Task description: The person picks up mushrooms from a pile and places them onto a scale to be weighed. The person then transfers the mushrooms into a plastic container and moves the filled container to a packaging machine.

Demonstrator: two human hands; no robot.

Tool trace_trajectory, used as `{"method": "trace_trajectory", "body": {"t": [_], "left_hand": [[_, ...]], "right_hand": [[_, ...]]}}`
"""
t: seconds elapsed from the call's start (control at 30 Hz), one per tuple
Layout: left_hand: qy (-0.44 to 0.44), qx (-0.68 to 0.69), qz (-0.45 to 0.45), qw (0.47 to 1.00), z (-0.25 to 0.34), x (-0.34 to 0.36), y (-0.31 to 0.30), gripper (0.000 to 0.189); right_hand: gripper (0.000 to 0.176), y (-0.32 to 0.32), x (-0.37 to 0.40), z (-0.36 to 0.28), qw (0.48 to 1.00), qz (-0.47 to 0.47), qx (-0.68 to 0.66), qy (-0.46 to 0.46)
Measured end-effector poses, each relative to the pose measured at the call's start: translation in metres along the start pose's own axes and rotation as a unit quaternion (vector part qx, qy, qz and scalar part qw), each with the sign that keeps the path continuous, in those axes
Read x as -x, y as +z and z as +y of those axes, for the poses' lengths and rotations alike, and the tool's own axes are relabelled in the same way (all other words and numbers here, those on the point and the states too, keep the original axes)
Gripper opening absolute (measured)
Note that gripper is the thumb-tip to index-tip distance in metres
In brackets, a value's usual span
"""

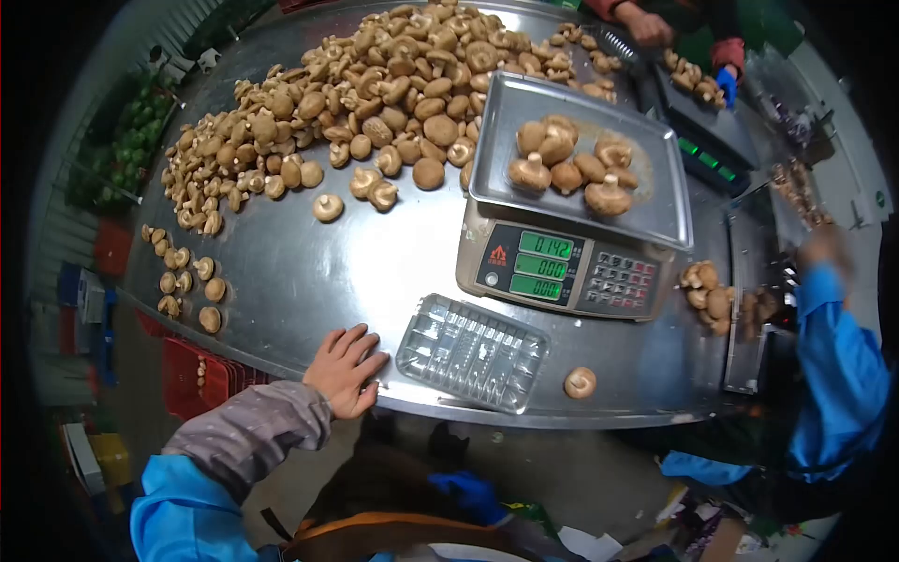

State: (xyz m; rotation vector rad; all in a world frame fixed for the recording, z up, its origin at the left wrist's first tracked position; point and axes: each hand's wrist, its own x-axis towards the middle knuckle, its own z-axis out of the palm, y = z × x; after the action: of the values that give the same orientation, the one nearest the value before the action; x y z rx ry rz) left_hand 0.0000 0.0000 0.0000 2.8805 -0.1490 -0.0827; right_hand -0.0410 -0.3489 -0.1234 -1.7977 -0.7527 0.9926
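Weighing looks partway: brown shiitake mushrooms (571,164) sit on the steel scale pan (524,103), display reading 0.142, while the clear ribbed plastic punnet (473,351) lies empty. Beside it the left hand (346,370) rests spread flat on the steel table (309,272); the right hand (824,248) is blurred, so its grip cannot be told.

below-left of the scale (562,267): we are wearing a mottled grey-brown sleeve (253,431) over bright blue, left hand (346,370) going bare | right of scale: we are wearing a plain blue sleeve (838,365) | below scale: we are wearing an orange strap (393,529)
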Motion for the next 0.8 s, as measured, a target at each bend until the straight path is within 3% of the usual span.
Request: {"method": "trace_trajectory", "body": {"t": [0.03, 0.07, 0.1, 0.13, 0.2, 0.3, 0.5, 0.53, 0.63, 0.67, 0.73, 0.8], "left_hand": [[-0.001, -0.006, 0.009, 1.0, 0.0, -0.009, 0.017, 0.047], [-0.006, -0.011, 0.016, 1.0, 0.001, -0.016, 0.035, 0.046], [0.0, 0.03, 0.037, 0.999, 0.013, 0.007, -0.003, 0.046], [-0.005, 0.027, 0.04, 0.999, 0.011, 0.01, -0.005, 0.046], [-0.02, 0.013, 0.01, 1.0, 0.0, 0.02, -0.014, 0.045], [-0.022, 0.025, 0.01, 0.999, -0.006, 0.024, -0.005, 0.045], [0.025, 0.135, 0.073, 0.988, -0.026, 0.027, -0.007, 0.041], [0.061, 0.165, 0.081, 0.981, -0.041, 0.027, -0.015, 0.035], [0.056, 0.351, -0.07, 0.932, -0.087, 0.024, -0.019, 0.032], [0.012, 0.348, -0.015, 0.937, -0.092, 0.033, -0.021, 0.03], [-0.072, 0.377, -0.004, 0.923, -0.105, 0.044, -0.032, 0.028], [-0.122, 0.415, 0.022, 0.901, -0.121, 0.054, -0.033, 0.024]], "right_hand": [[0.021, -0.022, -0.012, -0.011, 1.0, 0.007, 0.0, -0.016], [0.017, -0.062, -0.028, -0.043, 0.975, 0.145, -0.129, -0.108], [0.017, -0.097, -0.014, -0.164, 0.977, 0.201, 0.022, -0.062], [0.021, -0.113, -0.038, -0.193, 0.958, 0.263, 0.051, -0.105], [0.028, -0.126, -0.085, -0.23, 0.926, 0.266, 0.239, -0.124], [0.025, -0.129, -0.119, -0.198, 0.931, 0.128, 0.336, -0.061], [0.012, -0.128, -0.128, -0.187, 0.96, 0.097, 0.26, 0.03], [0.01, -0.124, -0.129, -0.192, 0.949, 0.084, 0.304, 0.019], [0.008, -0.112, -0.132, -0.2, 0.912, 0.114, 0.394, -0.007], [0.008, -0.112, -0.134, -0.197, 0.93, 0.138, 0.341, -0.022], [0.01, -0.127, -0.122, -0.178, 0.95, 0.204, 0.235, -0.035], [0.026, -0.173, -0.102, -0.135, 0.936, 0.319, 0.124, 0.084]]}}
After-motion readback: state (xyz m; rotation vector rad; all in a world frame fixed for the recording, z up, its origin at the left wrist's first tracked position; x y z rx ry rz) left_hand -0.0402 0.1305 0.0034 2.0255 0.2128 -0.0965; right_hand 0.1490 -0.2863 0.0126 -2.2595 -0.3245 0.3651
